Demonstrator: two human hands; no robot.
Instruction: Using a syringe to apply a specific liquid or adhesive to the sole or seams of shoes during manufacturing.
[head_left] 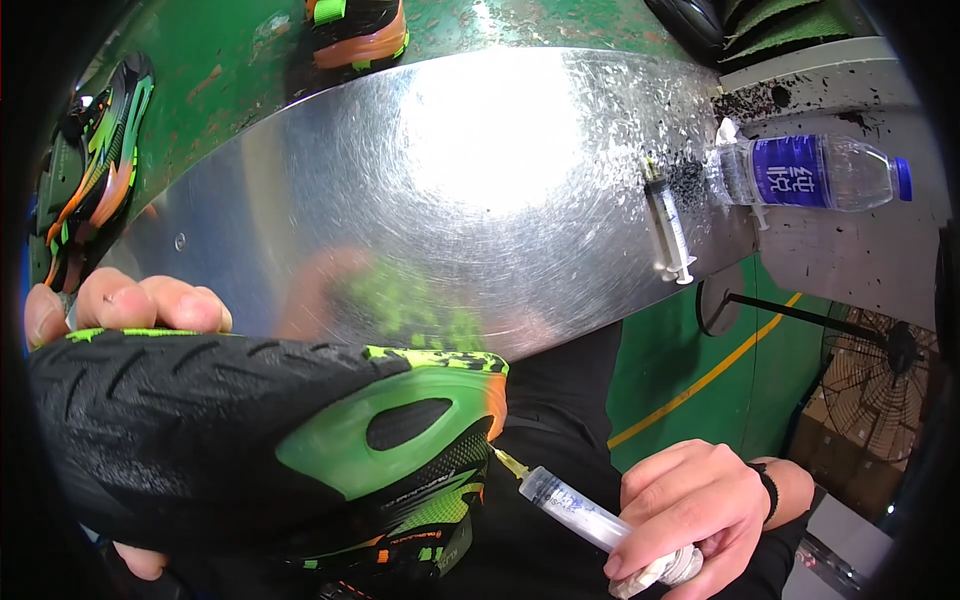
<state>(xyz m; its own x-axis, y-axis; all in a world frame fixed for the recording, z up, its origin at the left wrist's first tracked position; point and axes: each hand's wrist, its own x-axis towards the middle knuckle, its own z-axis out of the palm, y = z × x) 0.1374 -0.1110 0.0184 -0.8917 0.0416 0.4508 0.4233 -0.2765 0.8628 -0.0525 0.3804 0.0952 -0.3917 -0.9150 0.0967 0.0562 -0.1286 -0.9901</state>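
My left hand point(150, 302) grips a black, green and orange sneaker point(170, 430) at the lower left, its fingers over the far edge and the thumb below. The shoe lies on its side with the black tread and green heel piece facing me. My right hand point(700, 510) is closed around a clear syringe point(578, 515) with a yellow needle hub. The needle tip meets the heel end of the sneaker, or comes very close; I cannot tell which. White wrapping covers the syringe's plunger end under my fingers.
A shiny metal tabletop point(330, 170) spans the middle. On its right lie another syringe point(672, 225) and a plastic bottle point(790, 172) on its side, near dark stains. More sneakers are at the far left point(105, 160) and top point(362, 35). A fan point(880, 375) stands at right.
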